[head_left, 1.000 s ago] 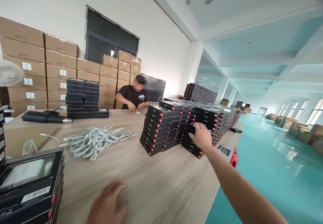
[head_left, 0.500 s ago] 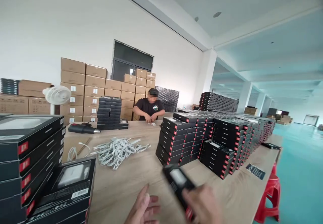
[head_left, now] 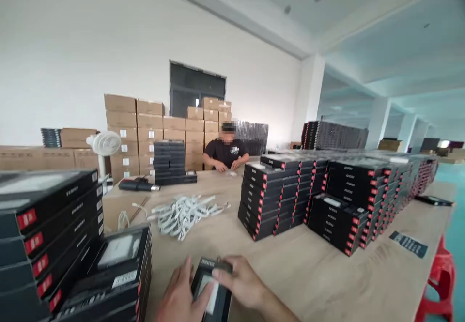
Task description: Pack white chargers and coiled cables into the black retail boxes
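A black retail box (head_left: 218,307) with a window showing a white item is between my two hands, just above the table's near edge. My left hand (head_left: 181,295) grips its left side, thumb across the front. My right hand (head_left: 241,281) holds the upper right corner with the fingers curled round it. Left of my hands stand stacks of similar black boxes (head_left: 121,283) with red marks on their ends. Beyond my hands a loose heap of white cables (head_left: 185,215) lies on the wooden table (head_left: 290,273).
Tall rows of black boxes (head_left: 269,201) fill the table's right side. A heat gun (head_left: 138,185) and a white fan (head_left: 105,144) are at the back left. Across the table sits a co-worker (head_left: 227,152). A red stool (head_left: 438,278) stands by the right edge.
The black box has come from the right to between my hands, turned to another angle. My left hand has closed on it too. The view has swung slightly left.
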Demonstrator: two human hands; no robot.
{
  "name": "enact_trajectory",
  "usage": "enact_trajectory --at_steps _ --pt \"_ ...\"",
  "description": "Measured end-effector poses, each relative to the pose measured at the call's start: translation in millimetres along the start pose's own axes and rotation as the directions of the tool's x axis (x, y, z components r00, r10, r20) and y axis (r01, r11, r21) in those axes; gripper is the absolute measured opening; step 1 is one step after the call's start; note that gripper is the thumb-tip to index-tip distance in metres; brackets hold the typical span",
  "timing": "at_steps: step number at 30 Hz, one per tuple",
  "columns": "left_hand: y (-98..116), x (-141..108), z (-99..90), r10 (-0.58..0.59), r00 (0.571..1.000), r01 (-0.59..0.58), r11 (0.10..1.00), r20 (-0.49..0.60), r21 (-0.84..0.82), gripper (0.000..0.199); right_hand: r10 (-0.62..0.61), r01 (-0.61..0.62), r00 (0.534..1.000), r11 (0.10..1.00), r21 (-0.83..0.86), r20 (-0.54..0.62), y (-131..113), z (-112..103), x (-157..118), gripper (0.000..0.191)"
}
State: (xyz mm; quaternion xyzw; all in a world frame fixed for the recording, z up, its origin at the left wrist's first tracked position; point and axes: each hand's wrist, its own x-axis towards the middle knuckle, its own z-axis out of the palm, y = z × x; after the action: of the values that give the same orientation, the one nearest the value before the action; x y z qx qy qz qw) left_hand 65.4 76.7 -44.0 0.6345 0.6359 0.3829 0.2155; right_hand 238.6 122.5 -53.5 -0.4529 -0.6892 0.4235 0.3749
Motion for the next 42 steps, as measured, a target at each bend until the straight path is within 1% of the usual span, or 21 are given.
enact_trajectory --at_steps 1,2,3,4,5,6,8,9,11,13,15,17,20,24,27,30,32,35,38,40,42 --pt "7.5 -6.4 -0.4 0.023 1.000 -0.020 0.988 -0.017 0.151 0.073 -0.021 0.021 0.998 1.000 0.006 -0.063 1.9 4.8 -5.2 0.050" --pt "16.2 -12.6 -0.6 0.041 0.999 -0.038 0.962 -0.003 0.271 0.079 -0.048 0.050 0.993 0.999 0.016 -0.107 1.7 7.9 -11.1 0.050" --pt "25.2 -18.1 -0.6 0.033 0.999 -0.043 0.936 0.033 0.349 0.087 -0.072 0.076 0.993 0.996 0.040 -0.089 0.1 9.0 -16.5 0.049" --pt "33.7 -22.5 -0.4 -0.002 0.999 -0.017 0.917 0.047 0.398 0.093 -0.079 0.082 0.996 0.993 0.090 -0.033 -2.0 8.1 -20.8 0.048" --pt "41.0 -25.8 -0.1 -0.054 0.997 0.024 0.903 0.057 0.428 0.098 -0.062 0.054 0.997 0.984 0.168 0.041 -3.7 5.7 -23.6 0.047" --pt "46.5 -28.4 0.3 -0.100 0.992 0.057 0.895 0.073 0.443 0.102 -0.019 -0.013 0.992 0.965 0.261 0.121 -4.4 2.3 -25.0 0.047" --pt "52.2 -32.6 0.3 -0.119 0.989 0.066 0.891 0.090 0.449 0.100 0.085 -0.177 0.970 0.890 0.421 0.227 -2.7 -5.9 -25.3 0.043" --pt "52.9 -34.5 -0.5 -0.098 0.990 0.044 0.892 0.097 0.450 0.095 0.118 -0.240 0.955 0.848 0.473 0.273 -1.1 -9.9 -25.0 0.040" --pt "52.7 -37.3 -3.5 -0.019 0.994 -0.035 0.888 0.112 0.459 0.085 0.118 -0.306 0.924 0.798 0.520 0.363 1.2 -17.2 -24.7 0.036" --pt "53.3 -38.7 -7.2 0.070 0.988 -0.128 0.871 0.138 0.475 0.078 0.073 -0.327 0.889 0.791 0.518 0.451 0.6 -23.3 -25.3 0.035" --pt "56.1 -39.9 -9.7 0.143 0.972 -0.218 0.847 0.187 0.484 0.070 0.037 -0.321 0.869 0.800 0.507 0.493 -1.9 -26.9 -26.3 0.032" --pt "59.9 -42.6 -10.6 0.194 0.952 -0.288 0.825 0.235 0.486 0.061 0.021 -0.294 0.874 0.818 0.494 0.485 -4.2 -26.4 -27.4 0.027" --pt "63.4 -49.9 -11.6 0.214 0.939 -0.324 0.809 0.268 0.490 0.053 0.022 -0.256 0.894 0.845 0.470 0.447 -6.0 -18.4 -29.2 0.016" --pt "61.4 -59.5 -17.3 0.196 0.939 -0.318 0.806 0.282 0.498 0.059 0.007 -0.246 0.897 0.838 0.487 0.441 -8.4 -4.0 -34.3 0.008" --pt "61.0 -63.0 -23.6 0.205 0.934 -0.333 0.797 0.292 0.505 0.065 0.005 -0.233 0.916 0.821 0.521 0.402 -11.1 3.0 -39.4 0.008" --pt "65.9 -63.2 -29.2 0.195 0.928 -0.339 0.793 0.316 0.507 0.064 0.029 -0.247 0.926 0.802 0.543 0.378 -13.0 5.6 -42.5 0.010" --pt "70.8 -62.2 -32.6 0.188 0.914 -0.358 0.791 0.360 0.497 0.060 0.025 -0.272 0.911 0.788 0.552 0.413 -13.4 5.8 -43.1 0.013" --pt "76.2 -60.5 -37.1 0.190 0.880 -0.404 0.782 0.436 0.474 0.057 0.008 -0.320 0.871 0.770 0.552 0.492 -13.8 5.4 -43.5 0.017" --pt "78.0 -60.0 -40.8 0.197 0.863 -0.428 0.774 0.465 0.467 0.056 -0.018 -0.300 0.859 0.792 0.532 0.512 -14.6 5.6 -45.4 0.016" --pt "78.1 -60.4 -43.5 0.189 0.863 -0.420 0.784 0.468 0.458 0.059 -0.024 -0.244 0.894 0.812 0.530 0.448 -14.4 6.4 -46.7 0.012" --pt "76.8 -60.9 -46.4 0.162 0.873 -0.389 0.801 0.461 0.455 0.067 0.001 -0.210 0.931 0.819 0.534 0.365 -12.4 7.8 -46.4 0.007"
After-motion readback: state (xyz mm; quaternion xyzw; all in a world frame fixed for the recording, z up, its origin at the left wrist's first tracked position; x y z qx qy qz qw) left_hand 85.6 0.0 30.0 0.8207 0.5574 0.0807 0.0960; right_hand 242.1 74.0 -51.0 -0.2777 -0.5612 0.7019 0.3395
